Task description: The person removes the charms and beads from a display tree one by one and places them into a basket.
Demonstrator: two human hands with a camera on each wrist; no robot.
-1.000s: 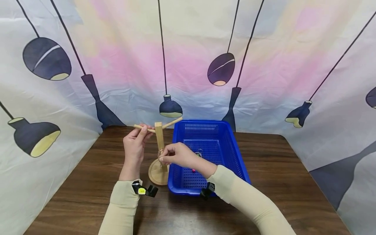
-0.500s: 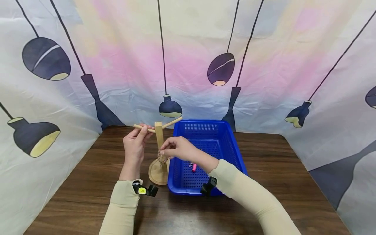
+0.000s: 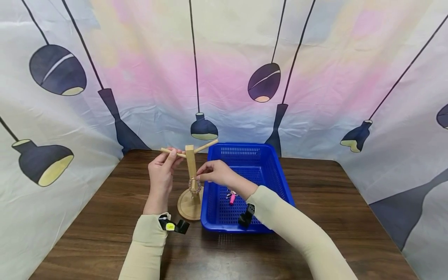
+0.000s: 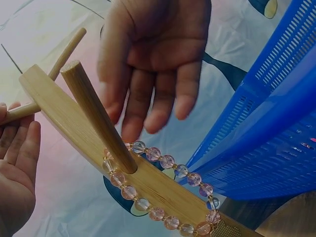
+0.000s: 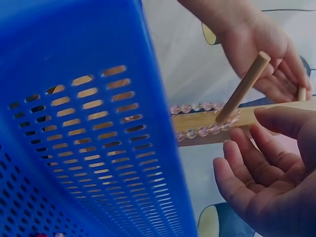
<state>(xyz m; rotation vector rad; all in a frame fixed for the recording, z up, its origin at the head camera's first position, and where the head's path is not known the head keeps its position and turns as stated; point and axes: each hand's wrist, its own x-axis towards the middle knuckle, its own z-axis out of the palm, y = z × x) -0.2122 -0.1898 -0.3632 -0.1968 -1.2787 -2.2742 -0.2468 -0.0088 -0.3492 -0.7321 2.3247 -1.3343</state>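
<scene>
A wooden stand (image 3: 191,161) with a round base (image 3: 187,208) rises at the basket's left side. My left hand (image 3: 161,173) grips its upper left peg (image 3: 164,150) between thumb and fingers. A bracelet of pink and clear beads (image 4: 157,213) hangs looped over the lower peg (image 4: 94,106), against the post. Close beside the bracelet is my right hand (image 3: 222,175), holding nothing. In the right wrist view, its thumb and fingers (image 5: 234,185) are spread apart, fingertips right at the beads.
A blue perforated plastic basket (image 3: 280,177) stands right of the stand, under my right forearm. Inside it lies a bright pink cylinder (image 3: 232,199) with small silvery pieces. The dark wooden table (image 3: 325,210) meets a lamp-patterned cloth (image 3: 231,77) behind.
My right hand has let go of the bracelet and drawn slightly up and right. The bracelet now hangs from the lower peg. My left hand stays on the upper peg.
</scene>
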